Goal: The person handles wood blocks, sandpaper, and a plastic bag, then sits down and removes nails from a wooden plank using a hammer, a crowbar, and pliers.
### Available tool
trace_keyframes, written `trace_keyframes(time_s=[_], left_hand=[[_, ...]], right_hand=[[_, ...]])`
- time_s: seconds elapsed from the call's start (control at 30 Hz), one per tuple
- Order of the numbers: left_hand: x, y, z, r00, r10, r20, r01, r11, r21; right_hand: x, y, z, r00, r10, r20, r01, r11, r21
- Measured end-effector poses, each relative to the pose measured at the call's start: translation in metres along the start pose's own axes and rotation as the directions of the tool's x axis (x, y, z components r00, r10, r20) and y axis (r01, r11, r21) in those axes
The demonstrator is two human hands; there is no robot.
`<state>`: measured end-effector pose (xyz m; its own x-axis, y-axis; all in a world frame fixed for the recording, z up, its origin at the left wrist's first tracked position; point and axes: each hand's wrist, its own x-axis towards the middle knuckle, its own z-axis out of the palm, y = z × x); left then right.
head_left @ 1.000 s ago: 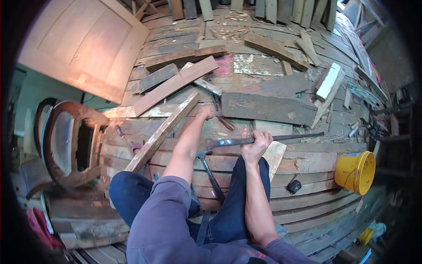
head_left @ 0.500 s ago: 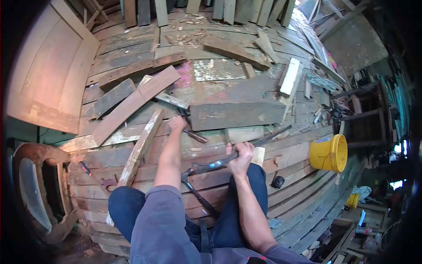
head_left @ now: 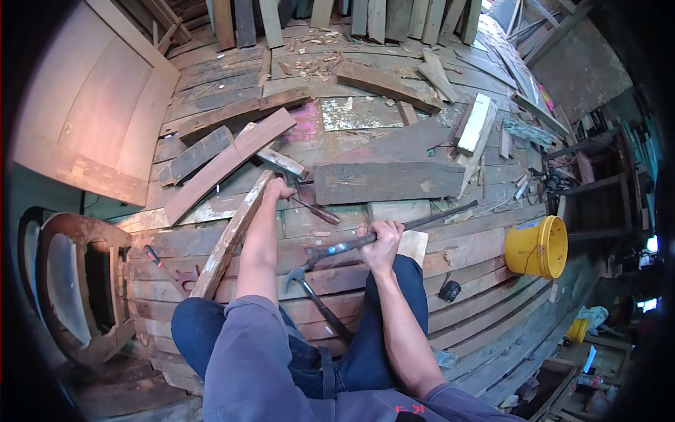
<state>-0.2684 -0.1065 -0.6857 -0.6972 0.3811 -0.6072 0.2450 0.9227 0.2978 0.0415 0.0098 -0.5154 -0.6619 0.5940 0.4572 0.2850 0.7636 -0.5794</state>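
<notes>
My left hand [head_left: 280, 189] is closed at the upper end of a narrow, weathered wooden batten [head_left: 230, 239], which slants down to my left knee. Just right of that hand lies a tool with a brown handle [head_left: 323, 214]; its kind is unclear. My right hand [head_left: 384, 243] is wrapped round a long dark pry bar [head_left: 439, 214] with a blue patch, held above my right knee. Below the bar's near end, a claw hammer [head_left: 298, 274] rests with its black handle toward my lap. Ahead lies a thick grey wooden beam [head_left: 387, 181].
A reddish plank [head_left: 228, 169] and other offcuts lie ahead on the slatted wooden floor. A yellow bucket [head_left: 538, 246] stands at right, with a small black object [head_left: 449, 290] nearer me. A handsaw [head_left: 184, 278] and red-handled screwdriver [head_left: 152, 254] lie left. A wooden door panel [head_left: 98, 105] leans far left.
My left hand has moved left, from beside the brown-handled tool to the batten's upper end. My right hand still grips the pry bar. The whole view has shifted slightly.
</notes>
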Motion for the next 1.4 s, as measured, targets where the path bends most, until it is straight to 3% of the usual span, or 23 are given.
trace_keyframes(time_s=[0.07,0.1,0.2,0.23,0.27,0.33,0.37,0.53,0.6,0.67,0.7,0.73,0.87,0.93,1.0,1.03,1.1,1.2,1.23,1.27,1.33,1.37,1.4], left_hand=[[0.012,-0.013,-0.004,0.997,0.062,0.047,-0.062,0.998,-0.009],[0.005,-0.017,-0.012,0.975,0.198,0.103,-0.188,0.978,-0.095],[-0.048,-0.008,-0.048,0.927,0.103,0.36,-0.006,0.966,-0.259],[-0.074,-0.002,-0.066,0.867,0.043,0.497,0.127,0.945,-0.302],[-0.104,0.006,-0.08,0.904,-0.024,0.427,0.122,0.971,-0.204],[-0.126,-0.004,-0.097,0.84,0.01,0.543,0.242,0.888,-0.39],[-0.132,-0.003,-0.108,0.777,-0.001,0.63,0.253,0.916,-0.31],[-0.208,0.036,-0.166,0.815,-0.059,0.577,0.128,0.989,-0.08],[-0.225,0.048,-0.189,0.898,0.012,0.44,-0.047,0.996,0.069],[-0.284,0.091,-0.208,0.987,0.061,0.151,-0.115,0.918,0.381],[-0.303,0.101,-0.215,0.991,0.121,0.065,-0.137,0.887,0.44],[-0.313,0.102,-0.22,0.973,0.232,-0.016,-0.189,0.828,0.528],[-0.376,0.107,-0.22,0.796,0.46,-0.394,-0.216,0.824,0.524],[-0.404,0.112,-0.209,0.682,0.486,-0.547,-0.228,0.851,0.472],[-0.43,0.123,-0.188,0.604,0.447,-0.659,-0.264,0.893,0.364],[-0.441,0.132,-0.177,0.598,0.404,-0.693,-0.316,0.913,0.259],[-0.445,0.135,-0.156,0.58,0.392,-0.714,-0.336,0.914,0.228],[-0.443,0.146,-0.134,0.56,0.397,-0.727,-0.412,0.895,0.171],[-0.443,0.151,-0.129,0.564,0.408,-0.718,-0.431,0.887,0.165],[-0.443,0.154,-0.124,0.567,0.417,-0.71,-0.448,0.88,0.158],[-0.44,0.157,-0.117,0.615,0.42,-0.667,-0.462,0.878,0.126],[-0.439,0.158,-0.115,0.618,0.432,-0.657,-0.476,0.87,0.124],[-0.438,0.158,-0.113,0.621,0.441,-0.648,-0.487,0.865,0.121]], right_hand=[[-0.002,0.0,-0.003,1.0,0.0,0.007,-0.001,0.999,0.034],[-0.002,0.0,-0.005,1.0,0.001,0.0,-0.001,0.999,0.042],[-0.002,0.001,-0.013,1.0,0.013,0.005,-0.013,0.997,0.073],[-0.001,0.0,-0.018,1.0,0.007,0.015,-0.008,0.998,0.058],[-0.001,-0.001,-0.02,1.0,0.003,0.005,-0.003,0.998,0.07],[-0.001,0.001,-0.023,1.0,-0.006,-0.021,0.008,0.996,0.085],[-0.002,0.003,-0.026,1.0,-0.005,0.021,0.003,0.998,0.065],[-0.001,0.005,-0.032,0.999,0.024,0.042,-0.03,0.99,0.14],[-0.002,0.007,-0.031,0.998,0.032,0.058,-0.041,0.985,0.168],[-0.007,0.011,-0.031,0.989,0.006,0.15,-0.026,0.991,0.132],[-0.008,0.012,-0.032,0.981,-0.008,0.195,-0.014,0.993,0.115],[-0.009,0.013,-0.033,0.967,-0.018,0.255,-0.01,0.994,0.108],[-0.008,0.015,-0.038,0.912,-0.038,0.408,0.001,0.996,0.091],[-0.009,0.018,-0.036,0.871,-0.055,0.488,0.01,0.995,0.095],[-0.013,0.026,-0.03,0.764,-0.148,0.628,0.062,0.986,0.156],[-0.016,0.03,-0.03,0.722,-0.2,0.662,0.081,0.975,0.206],[-0.021,0.043,-0.022,0.602,-0.307,0.737,0.104,0.946,0.308],[-0.026,0.048,-0.01,0.616,-0.042,0.786,-0.33,0.893,0.306],[-0.023,0.053,-0.01,0.545,-0.022,0.838,-0.55,0.746,0.377],[-0.026,0.063,0.007,0.61,0.0,0.792,-0.594,0.662,0.457],[-0.007,0.04,-0.049,0.608,0.008,0.794,-0.623,0.624,0.472],[-0.011,0.048,-0.033,0.64,-0.045,0.767,-0.66,0.479,0.578],[-0.01,0.049,-0.033,0.617,-0.004,0.787,-0.683,0.493,0.539]])
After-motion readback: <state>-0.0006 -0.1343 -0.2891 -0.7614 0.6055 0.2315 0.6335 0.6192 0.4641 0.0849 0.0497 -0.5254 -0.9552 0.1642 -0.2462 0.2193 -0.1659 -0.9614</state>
